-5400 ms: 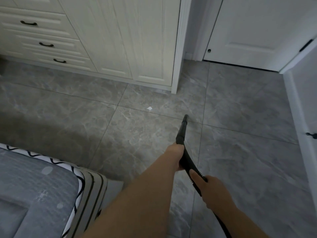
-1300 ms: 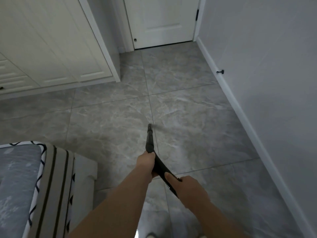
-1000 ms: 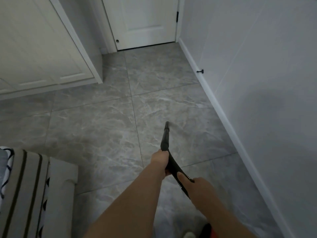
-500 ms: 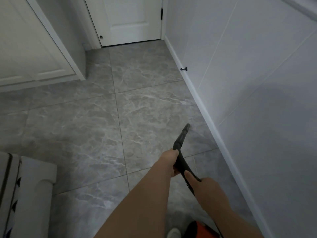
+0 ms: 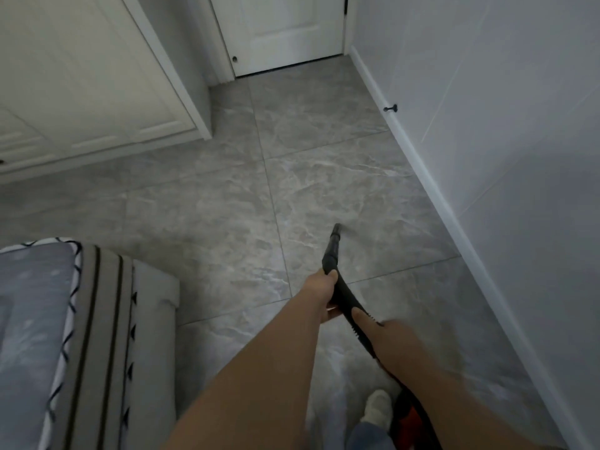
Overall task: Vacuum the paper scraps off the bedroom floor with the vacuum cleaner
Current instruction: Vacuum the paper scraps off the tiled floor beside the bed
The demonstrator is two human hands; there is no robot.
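I hold the black vacuum wand with both hands, its nozzle tip down near the grey marble-look floor. My left hand grips the wand near its front. My right hand grips it further back, thumb lying along the top. The hose runs back to an orange-red vacuum body at the bottom edge, mostly hidden by my right arm. No paper scrap shows on the floor in this view.
A bed corner with a grey mattress and striped trim fills the lower left. A white wardrobe stands at the upper left, a white door at the back, a wall with baseboard along the right. My socked foot is below.
The view has swung back left, bringing the bed corner into sight. The wand tip has moved away from the right baseboard toward the middle of the floor. Both hands keep their grip.
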